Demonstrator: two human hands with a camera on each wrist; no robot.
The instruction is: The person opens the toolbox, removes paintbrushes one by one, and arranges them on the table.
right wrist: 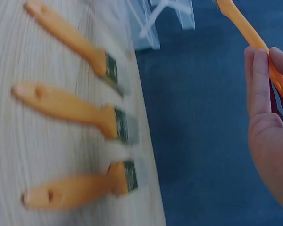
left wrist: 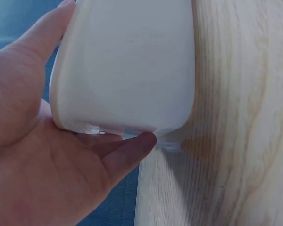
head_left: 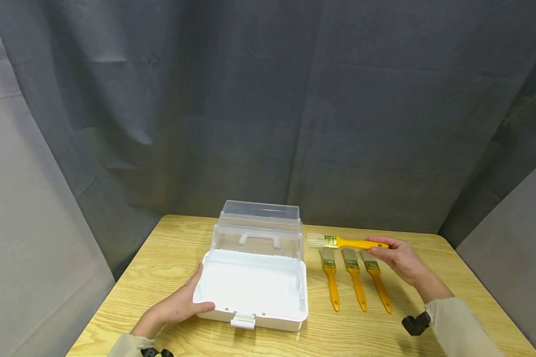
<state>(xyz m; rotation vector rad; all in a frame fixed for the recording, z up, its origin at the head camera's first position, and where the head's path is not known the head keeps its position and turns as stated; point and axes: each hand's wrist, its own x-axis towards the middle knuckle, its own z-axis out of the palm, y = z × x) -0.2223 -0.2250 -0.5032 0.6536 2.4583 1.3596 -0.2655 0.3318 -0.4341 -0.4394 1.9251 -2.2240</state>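
Note:
A white plastic storage box (head_left: 279, 323) stands on the table with its clear lid (head_left: 223, 238) raised at the back. Its white inside shows bare. My left hand (head_left: 178, 303) grips the box's left side, thumb over the front left rim; in the left wrist view the fingers (left wrist: 129, 157) bend round its end wall. To the right of the box, my right hand (head_left: 399, 258) pinches a yellow-handled paintbrush (head_left: 357, 244) near the handle end. This brush is held level above the table, bristles pointing left toward the lid.
Below the held brush lie three similar paintbrushes, a left one (head_left: 332, 287), a middle one (head_left: 356, 285) and a right one (head_left: 381, 290), bristles toward the back. Dark grey cloth (head_left: 362, 148) hangs behind the wooden table (head_left: 161, 267), with lighter panels at both sides.

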